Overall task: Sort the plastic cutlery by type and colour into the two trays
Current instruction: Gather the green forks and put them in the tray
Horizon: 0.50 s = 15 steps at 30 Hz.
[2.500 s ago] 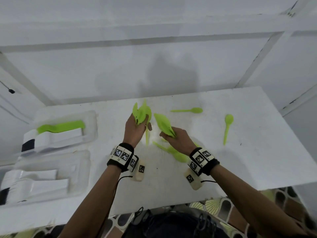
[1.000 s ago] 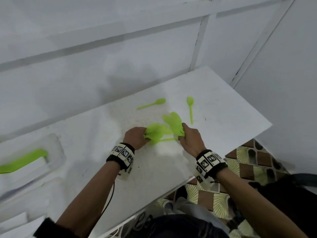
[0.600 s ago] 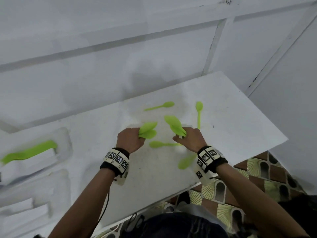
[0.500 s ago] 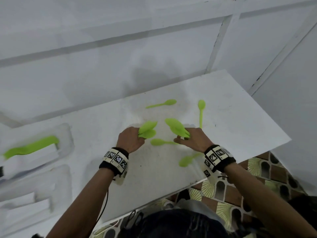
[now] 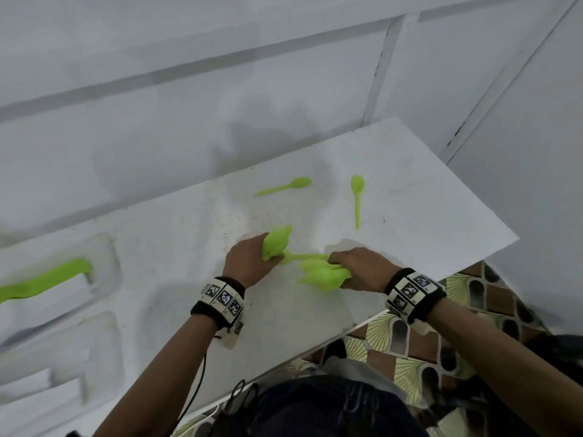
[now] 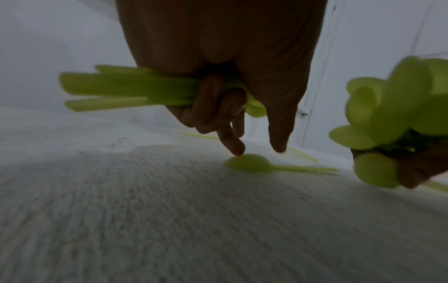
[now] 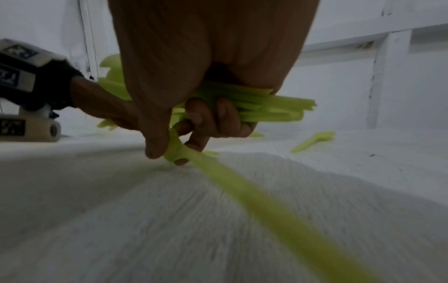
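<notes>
My left hand [image 5: 252, 263] grips a bunch of lime-green plastic spoons [image 5: 277, 244] by the handles [image 6: 126, 90]. Its forefinger tip touches the bowl of a green spoon [image 6: 247, 162] lying on the white table [image 5: 176, 247] between my hands. My right hand [image 5: 353, 266] grips a second bunch of green spoons [image 5: 325, 275], bowls pointing left. In the right wrist view its thumb and forefinger [image 7: 155, 151] also pinch one more green spoon [image 7: 242, 191] at the table top, handle running back under the wrist. Two green spoons [image 5: 284, 187] [image 5: 357, 200] lie loose farther back.
Two clear trays sit at the left: the far tray [image 5: 107, 257] holds green cutlery [image 5: 44, 282] and white pieces, the near tray [image 5: 107, 342] holds white pieces. The table's front edge runs just under my right wrist, with patterned floor tiles [image 5: 441, 342] below. A white wall stands behind.
Both hands have dropped to the table top. The right hand has swung its bunch leftward and closed on the spoon near the front edge. The left forefinger has reached the spoon between the hands.
</notes>
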Tool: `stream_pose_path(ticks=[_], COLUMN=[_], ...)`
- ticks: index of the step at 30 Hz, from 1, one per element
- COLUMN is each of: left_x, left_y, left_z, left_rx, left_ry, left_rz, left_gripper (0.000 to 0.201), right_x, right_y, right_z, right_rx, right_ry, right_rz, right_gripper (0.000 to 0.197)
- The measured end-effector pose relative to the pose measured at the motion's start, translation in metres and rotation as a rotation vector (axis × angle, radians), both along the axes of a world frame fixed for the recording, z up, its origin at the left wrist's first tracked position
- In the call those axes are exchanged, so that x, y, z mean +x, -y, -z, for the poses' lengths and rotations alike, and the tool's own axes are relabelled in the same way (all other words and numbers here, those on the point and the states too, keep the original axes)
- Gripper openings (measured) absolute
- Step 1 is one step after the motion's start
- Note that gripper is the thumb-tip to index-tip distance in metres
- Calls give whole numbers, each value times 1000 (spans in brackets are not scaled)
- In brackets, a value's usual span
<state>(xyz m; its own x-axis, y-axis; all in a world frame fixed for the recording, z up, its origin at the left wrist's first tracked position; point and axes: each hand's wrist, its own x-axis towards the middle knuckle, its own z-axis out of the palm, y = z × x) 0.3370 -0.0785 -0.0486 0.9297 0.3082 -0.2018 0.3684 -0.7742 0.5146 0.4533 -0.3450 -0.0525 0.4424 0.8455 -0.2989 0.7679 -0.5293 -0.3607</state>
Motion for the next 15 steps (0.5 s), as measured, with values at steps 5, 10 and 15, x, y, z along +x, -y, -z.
stream_pose_path(ticks=[5, 10, 15], left_x=[10, 15, 24], left_y=[5, -3, -16], left_z=[9, 10, -13], left_rx=[132, 56, -110], left_ry=[-136, -161, -6], left_rz=[67, 72, 52], left_gripper=[58, 44, 76], right_x=[12, 52, 111], right_y=[3, -4, -22], right_z=[-10, -20, -14], right_rx=[51, 249, 222], right_ry=[26, -36, -53], right_rz=[142, 464, 923], right_gripper=[42, 54, 59])
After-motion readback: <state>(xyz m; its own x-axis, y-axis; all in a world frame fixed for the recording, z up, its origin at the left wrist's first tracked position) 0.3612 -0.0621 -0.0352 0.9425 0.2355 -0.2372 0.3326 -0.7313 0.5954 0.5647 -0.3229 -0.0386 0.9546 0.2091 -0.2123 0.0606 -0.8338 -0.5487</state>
